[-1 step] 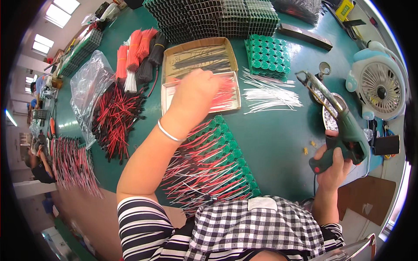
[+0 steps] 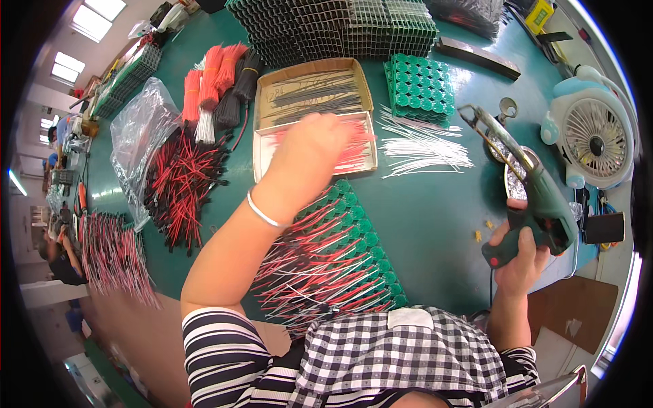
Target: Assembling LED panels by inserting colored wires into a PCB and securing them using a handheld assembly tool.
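Observation:
My left hand (image 2: 314, 144) is over the shallow white box of red wires (image 2: 355, 146), its fingers curled down. Its back hides the fingertips and whatever they may pinch. In my right hand (image 2: 522, 264) is a green soldering gun (image 2: 544, 211), gripped by its handle, its metal tip (image 2: 469, 114) slanting up and left. Below the left wrist lies a panel of round green circuit boards (image 2: 367, 238), with rows of red, white and black wires (image 2: 306, 272) running off its left side. Loose white wires (image 2: 425, 147) lie right of the box.
A cardboard tray (image 2: 360, 71) with dark wires adjoins the box. Stacked green panels (image 2: 418, 88) stand behind. Bundled wires (image 2: 212, 85), a red-black wire heap (image 2: 180, 180) and a clear bag (image 2: 139, 126) lie left. Right are a foil-lined dish (image 2: 518, 178) and a fan (image 2: 595, 136).
My left hand has shifted slightly down and right over the red wires. The soldering gun's tip has risen a little and moved left; the right hand still grips it.

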The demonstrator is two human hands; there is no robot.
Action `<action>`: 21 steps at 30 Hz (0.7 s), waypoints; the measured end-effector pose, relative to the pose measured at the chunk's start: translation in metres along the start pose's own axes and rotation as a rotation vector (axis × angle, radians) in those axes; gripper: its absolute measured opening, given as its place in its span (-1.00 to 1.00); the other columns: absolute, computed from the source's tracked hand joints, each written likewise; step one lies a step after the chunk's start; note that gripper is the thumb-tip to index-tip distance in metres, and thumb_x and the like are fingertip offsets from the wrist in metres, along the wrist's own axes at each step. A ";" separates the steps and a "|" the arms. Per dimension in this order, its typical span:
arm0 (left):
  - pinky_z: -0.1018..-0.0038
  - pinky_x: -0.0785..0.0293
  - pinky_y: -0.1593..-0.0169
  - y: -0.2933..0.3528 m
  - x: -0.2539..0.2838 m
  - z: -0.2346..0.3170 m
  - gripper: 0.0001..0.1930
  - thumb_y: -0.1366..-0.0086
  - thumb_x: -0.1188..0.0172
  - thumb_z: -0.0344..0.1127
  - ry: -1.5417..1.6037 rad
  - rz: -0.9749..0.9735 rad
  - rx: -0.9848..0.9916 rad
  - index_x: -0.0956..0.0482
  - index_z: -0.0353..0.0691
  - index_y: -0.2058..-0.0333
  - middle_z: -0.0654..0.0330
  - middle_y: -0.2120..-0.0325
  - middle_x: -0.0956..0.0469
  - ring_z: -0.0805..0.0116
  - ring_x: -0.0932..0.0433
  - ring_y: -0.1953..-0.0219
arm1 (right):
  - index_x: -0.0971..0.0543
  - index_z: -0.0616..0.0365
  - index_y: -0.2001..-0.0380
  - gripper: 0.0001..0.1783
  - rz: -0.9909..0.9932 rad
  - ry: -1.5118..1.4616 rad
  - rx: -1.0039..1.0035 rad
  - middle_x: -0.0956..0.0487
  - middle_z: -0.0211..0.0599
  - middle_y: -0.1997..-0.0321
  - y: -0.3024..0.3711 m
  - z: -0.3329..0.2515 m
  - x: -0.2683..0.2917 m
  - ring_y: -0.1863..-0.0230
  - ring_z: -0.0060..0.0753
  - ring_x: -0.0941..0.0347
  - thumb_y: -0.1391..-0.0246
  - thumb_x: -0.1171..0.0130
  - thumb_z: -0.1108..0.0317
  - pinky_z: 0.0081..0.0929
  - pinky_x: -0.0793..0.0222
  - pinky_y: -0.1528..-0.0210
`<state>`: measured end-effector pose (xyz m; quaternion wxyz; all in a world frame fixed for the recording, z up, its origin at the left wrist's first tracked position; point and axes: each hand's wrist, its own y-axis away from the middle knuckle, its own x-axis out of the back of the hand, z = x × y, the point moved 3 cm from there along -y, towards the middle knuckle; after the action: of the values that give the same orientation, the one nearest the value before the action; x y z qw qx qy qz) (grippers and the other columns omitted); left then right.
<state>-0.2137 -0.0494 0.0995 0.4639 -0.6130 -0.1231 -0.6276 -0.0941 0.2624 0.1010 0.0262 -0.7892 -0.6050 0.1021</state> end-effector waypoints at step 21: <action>0.25 -0.50 0.31 0.023 0.019 0.078 -0.86 -0.14 -0.23 -0.25 0.499 -0.335 0.008 -0.64 -0.15 0.36 0.20 0.47 -0.60 0.18 -0.58 0.40 | -0.53 0.27 0.12 -0.73 -0.403 -0.067 0.214 -0.58 -0.25 0.23 -0.032 0.012 -0.160 0.31 -0.43 -0.53 -0.06 -0.11 0.63 -0.45 -0.47 0.24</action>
<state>-0.1427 -0.0139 0.1239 0.3722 -0.4092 -0.1074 -0.8261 -0.1663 0.1162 0.1156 0.1095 -0.6414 -0.7366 0.1845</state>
